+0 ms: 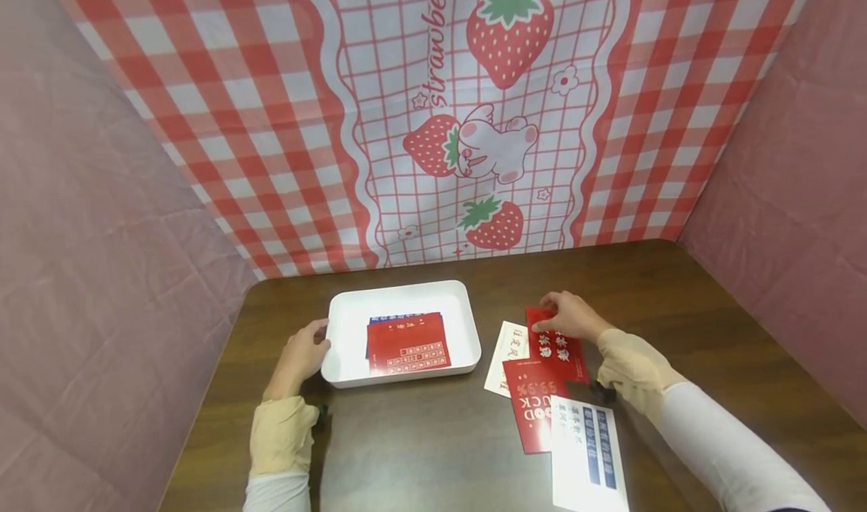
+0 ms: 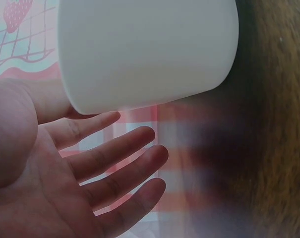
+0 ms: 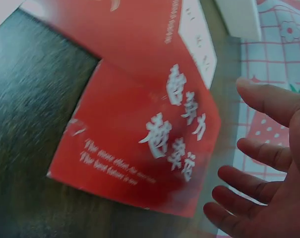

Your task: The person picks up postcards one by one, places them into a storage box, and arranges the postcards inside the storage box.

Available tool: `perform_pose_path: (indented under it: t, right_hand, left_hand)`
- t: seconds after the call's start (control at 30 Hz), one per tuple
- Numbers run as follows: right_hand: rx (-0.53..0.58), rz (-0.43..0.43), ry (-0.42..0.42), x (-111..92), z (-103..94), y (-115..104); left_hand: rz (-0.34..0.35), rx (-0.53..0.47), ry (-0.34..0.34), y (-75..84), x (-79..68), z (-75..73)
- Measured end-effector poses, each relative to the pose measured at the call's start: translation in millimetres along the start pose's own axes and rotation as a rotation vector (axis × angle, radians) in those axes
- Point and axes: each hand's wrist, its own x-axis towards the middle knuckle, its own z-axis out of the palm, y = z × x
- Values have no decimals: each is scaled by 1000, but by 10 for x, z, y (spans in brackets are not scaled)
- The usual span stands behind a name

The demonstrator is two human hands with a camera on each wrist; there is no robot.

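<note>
My left hand [image 1: 304,352] is at the left end of a white tray [image 1: 400,382], its fingers loosely spread. In the left wrist view the thumb passes behind the tray's rim, and the fingertips [image 2: 153,153] lie just beyond it. A red card [image 1: 409,344] lies in the tray over a blue one. My right hand [image 1: 571,317] is over the far end of another red card [image 1: 570,350] with white lettering. The right wrist view shows that card [image 3: 125,134] flat on the table, with the spread fingers [image 3: 249,183] close to its edge.
Around that card lie a cream card [image 1: 503,361], a red card reading "GOOD LUCK" [image 1: 531,425] and a white card with blue blocks [image 1: 576,470], overlapping in part. The brown wooden table [image 1: 406,452] ends at a strawberry-print checked cloth [image 1: 474,158]. Pink cloth [image 1: 101,233] hangs at the sides.
</note>
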Motion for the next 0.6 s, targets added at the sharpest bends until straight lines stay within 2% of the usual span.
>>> perform_pose_path:
  t: [0.3,0.6]
  right_hand:
    - [-113,51,-77,-31,71,71]
    - [-170,40,-109,-47,91,48]
  left_hand:
    - [6,0,5,2,-13,-4]
    - [11,-2,12,-14,1,-9]
